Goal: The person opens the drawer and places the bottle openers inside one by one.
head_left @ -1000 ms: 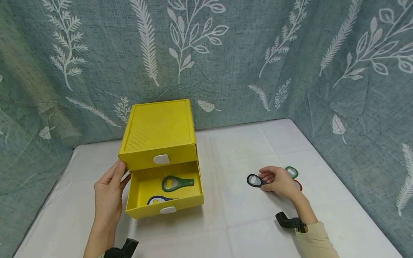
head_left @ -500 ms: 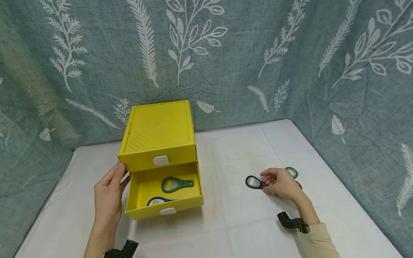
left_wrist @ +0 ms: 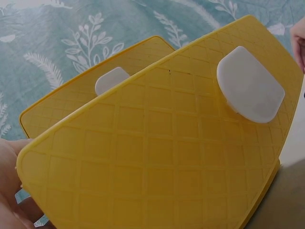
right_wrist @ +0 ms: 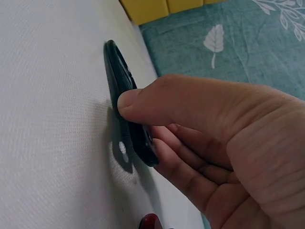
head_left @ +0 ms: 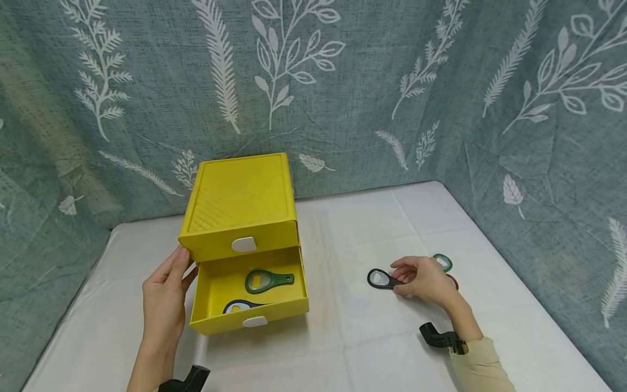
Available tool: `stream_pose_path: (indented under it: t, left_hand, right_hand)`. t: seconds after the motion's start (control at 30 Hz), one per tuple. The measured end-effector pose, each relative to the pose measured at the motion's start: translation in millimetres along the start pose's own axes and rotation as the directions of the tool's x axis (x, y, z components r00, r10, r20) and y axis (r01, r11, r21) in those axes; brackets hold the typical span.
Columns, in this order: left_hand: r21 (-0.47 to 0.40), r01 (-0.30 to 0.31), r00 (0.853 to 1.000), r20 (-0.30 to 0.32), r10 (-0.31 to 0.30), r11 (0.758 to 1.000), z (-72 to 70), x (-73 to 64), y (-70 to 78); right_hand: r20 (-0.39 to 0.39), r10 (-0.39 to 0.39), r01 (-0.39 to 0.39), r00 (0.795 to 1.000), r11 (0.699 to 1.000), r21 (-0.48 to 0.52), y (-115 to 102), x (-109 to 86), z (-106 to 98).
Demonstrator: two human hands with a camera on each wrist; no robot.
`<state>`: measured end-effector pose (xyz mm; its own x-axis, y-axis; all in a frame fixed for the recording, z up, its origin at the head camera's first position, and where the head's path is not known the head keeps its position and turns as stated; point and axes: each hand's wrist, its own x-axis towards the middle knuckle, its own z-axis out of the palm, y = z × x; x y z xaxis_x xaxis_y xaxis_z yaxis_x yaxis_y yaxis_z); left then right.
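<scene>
My uncurled left hand touches the yellow plastic drawer-box. Rightward, my right hand pinches a probably light, stiff, black loop-headed opener handle-end.

A right hand pinches a slim black tool, seen edge-on, over white cloth; a red tip shows below, a yellow panel and teal leaf-printed fabric above.

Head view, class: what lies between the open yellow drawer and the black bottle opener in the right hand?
Only white cloth lies between the yellow drawer and the black bottle opener, as the head view shows.
</scene>
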<state>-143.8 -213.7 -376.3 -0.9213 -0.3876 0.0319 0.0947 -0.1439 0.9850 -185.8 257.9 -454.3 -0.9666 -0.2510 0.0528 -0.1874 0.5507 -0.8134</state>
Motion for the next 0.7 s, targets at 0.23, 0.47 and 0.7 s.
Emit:
stream_pose_path:
  t: [0.23,0.47,0.7]
  left_hand:
    - [0.001,0.005,1.000,0.007,-0.005,1.000,-0.2,0.3,0.0]
    - [0.002,0.011,1.000,0.010,-0.011,1.000,-0.7,0.8,-0.9]
    - [-0.004,0.002,1.000,0.007,-0.002,1.000,-0.6,0.4,-0.8]
  right_hand:
    - [0.006,-0.015,0.015,1.000,1.000,-0.003,2.5,1.1,0.5]
    - [0.018,0.023,-0.023,1.000,0.999,-0.032,3.3,0.5,-1.4]
    - [0.008,0.024,-0.024,1.000,0.999,-0.046,1.5,0.3,-1.3]
